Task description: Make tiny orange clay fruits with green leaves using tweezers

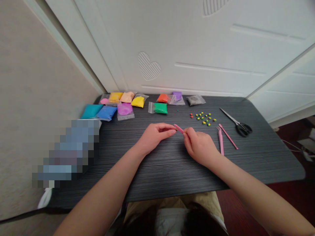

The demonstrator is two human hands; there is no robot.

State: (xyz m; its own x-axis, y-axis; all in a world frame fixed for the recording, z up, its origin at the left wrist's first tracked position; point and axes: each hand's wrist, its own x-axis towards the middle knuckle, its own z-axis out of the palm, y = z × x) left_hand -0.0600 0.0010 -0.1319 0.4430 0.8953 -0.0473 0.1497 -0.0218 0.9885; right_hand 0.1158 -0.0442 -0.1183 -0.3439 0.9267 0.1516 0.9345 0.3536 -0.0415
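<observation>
My right hand (pixel 198 146) is closed around a slim pink clay tool (pixel 179 128), whose flat end points toward the left fingertips. My left hand (pixel 158 134) pinches thumb and forefinger together at that tip; what lies between them is too small to make out. Several tiny yellow-and-green clay pieces (pixel 204 123) lie in a cluster beyond the right hand, beside two small red-orange bits (pixel 191 115). One dark green speck (pixel 177 110) sits apart, to their left.
Pink tweezers (pixel 220 141), a thin pink stick tool (pixel 228 137) and black-handled scissors (pixel 237 123) lie to the right. Bags of coloured clay, including a green one (pixel 160 108) and a blue one (pixel 106 112), line the back of the dark table (pixel 157 177). A blurred-out object (pixel 71 147) stands left.
</observation>
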